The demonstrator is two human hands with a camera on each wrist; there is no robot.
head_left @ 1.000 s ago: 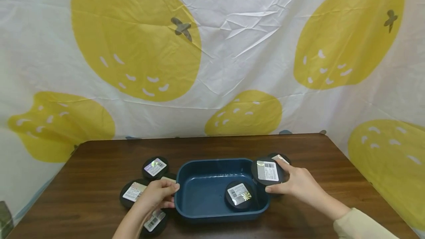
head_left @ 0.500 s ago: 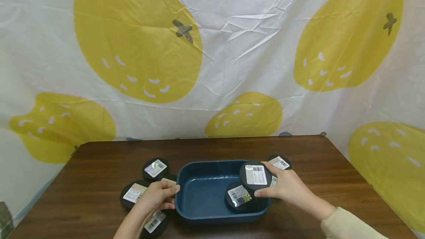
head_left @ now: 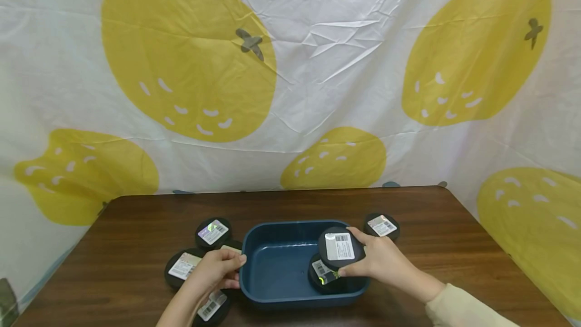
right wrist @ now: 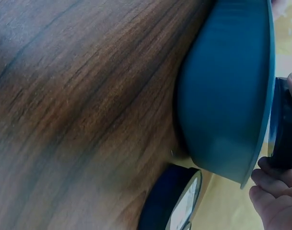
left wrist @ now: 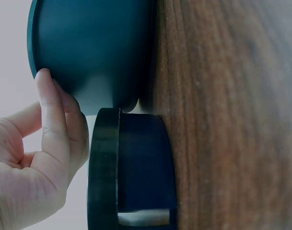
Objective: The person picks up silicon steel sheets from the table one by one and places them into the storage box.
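Observation:
My left hand (head_left: 217, 268) pinches the left rim of a dark blue rectangular basin (head_left: 277, 272) on the wooden table. In the left wrist view, its fingers (left wrist: 52, 115) touch the outer wall near the rim. My right hand (head_left: 383, 262) grips a round black container (head_left: 340, 247) with a white label by its sides, above the basin's right half. Below it, a second round container (head_left: 321, 275) lies in the basin, partly hidden by the held one. The right wrist view has the held container (right wrist: 283, 127) just above the rim, between thumb and fingers.
Several similar containers lie left of the basin, such as one with a shiny label (head_left: 212, 232) and one partly behind the left hand (head_left: 181, 268). Another container (head_left: 382, 226) is behind the right hand. A lemon-print cloth (head_left: 336, 79) hangs behind the table.
My right hand has carried its container left and slightly down, from over the basin's right rim to over the container inside. My left hand keeps its place on the rim.

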